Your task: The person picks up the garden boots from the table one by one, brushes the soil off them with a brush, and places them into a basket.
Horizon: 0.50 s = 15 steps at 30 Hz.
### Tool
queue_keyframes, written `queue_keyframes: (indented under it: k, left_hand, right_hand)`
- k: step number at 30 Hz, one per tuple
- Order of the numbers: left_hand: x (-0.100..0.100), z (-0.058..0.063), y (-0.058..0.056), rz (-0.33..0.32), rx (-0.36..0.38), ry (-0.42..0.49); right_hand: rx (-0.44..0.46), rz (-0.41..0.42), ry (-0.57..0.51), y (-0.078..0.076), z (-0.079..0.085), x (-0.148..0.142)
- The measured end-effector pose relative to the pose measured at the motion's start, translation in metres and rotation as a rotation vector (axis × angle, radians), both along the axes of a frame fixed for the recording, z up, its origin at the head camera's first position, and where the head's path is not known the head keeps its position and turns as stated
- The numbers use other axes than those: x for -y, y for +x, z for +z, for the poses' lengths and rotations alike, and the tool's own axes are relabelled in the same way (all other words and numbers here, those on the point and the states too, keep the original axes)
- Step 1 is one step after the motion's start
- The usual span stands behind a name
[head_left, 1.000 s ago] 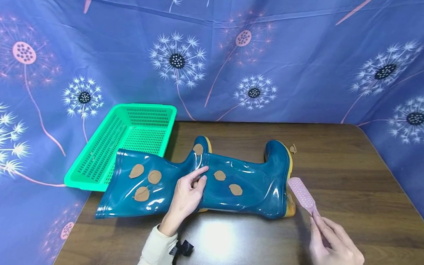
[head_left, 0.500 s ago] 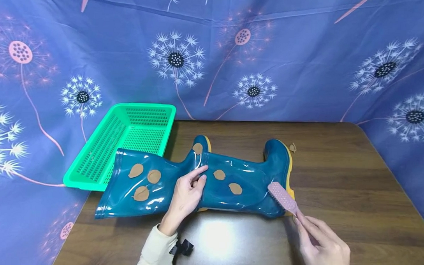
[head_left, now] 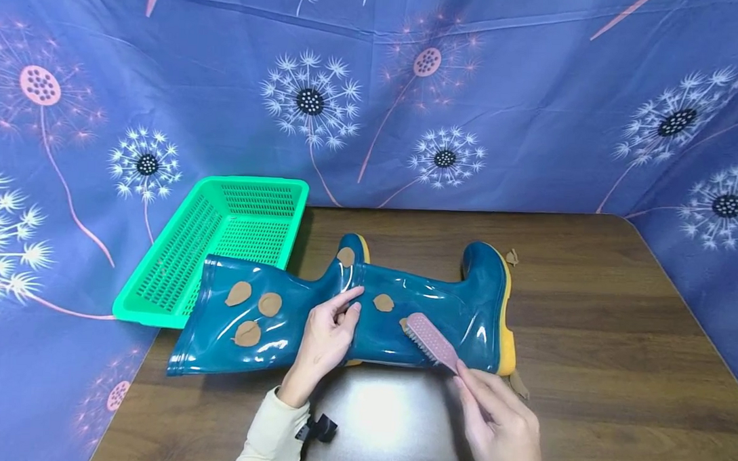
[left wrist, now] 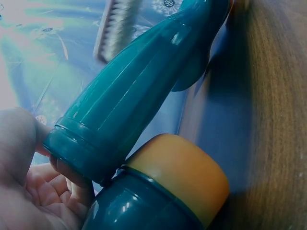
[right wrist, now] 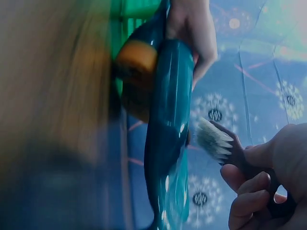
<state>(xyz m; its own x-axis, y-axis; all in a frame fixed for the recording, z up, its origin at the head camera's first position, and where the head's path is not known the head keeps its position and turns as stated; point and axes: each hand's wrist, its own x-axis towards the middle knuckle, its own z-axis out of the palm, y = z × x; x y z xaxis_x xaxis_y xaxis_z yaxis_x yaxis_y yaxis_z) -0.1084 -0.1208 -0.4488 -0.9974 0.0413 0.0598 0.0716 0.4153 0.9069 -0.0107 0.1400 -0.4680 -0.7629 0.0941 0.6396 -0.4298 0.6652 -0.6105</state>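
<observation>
Two teal rubber boots with yellow soles lie on their sides. My left hand (head_left: 329, 334) holds the right-hand boot (head_left: 440, 294) at its cuff, thumb and index finger over the edge, other fingers curled. The left-hand boot (head_left: 291, 350) lies partly beneath it. My right hand (head_left: 499, 418) grips a pink brush (head_left: 432, 338) by the handle, its pale bristles (right wrist: 213, 141) facing the boot shaft. The brush head overlaps one flat brown patch (head_left: 404, 325); another brown patch (head_left: 384, 303) sits nearby. Several more, such as a brown patch (head_left: 247, 333), cover the left-hand boot.
A green plastic basket (head_left: 152, 311) stands at the back left, partly behind the left-hand boot's shaft. Loose brown pieces lie on the wooden table (head_left: 615, 334): a small one (head_left: 512, 257) past the toe, a longer one (head_left: 518, 385) by the heel. Patterned blue cloth (head_left: 531, 127) hangs behind.
My right hand has carried the brush leftward from the sole, across the foot, to the patch on the shaft. The brown piece at the heel now lies on the table. My left hand stays put.
</observation>
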Motion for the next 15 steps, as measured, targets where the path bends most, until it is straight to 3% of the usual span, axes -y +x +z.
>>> queue_keyframes:
  k: [4,10,15]
  left_hand:
    - [0.0,-0.001,0.0,0.005,-0.009,0.001]
    - [-0.001,-0.002,0.0,0.0,-0.001,-0.001]
    - [0.0,0.0,0.0,-0.002,-0.002,0.003]
  right_hand:
    - [-0.007,0.05,0.057,-0.008,0.0,0.008]
    - [-0.007,-0.046,0.1,-0.013,-0.005,0.01]
    - [-0.016,0.009,0.092,-0.015,-0.007,0.009]
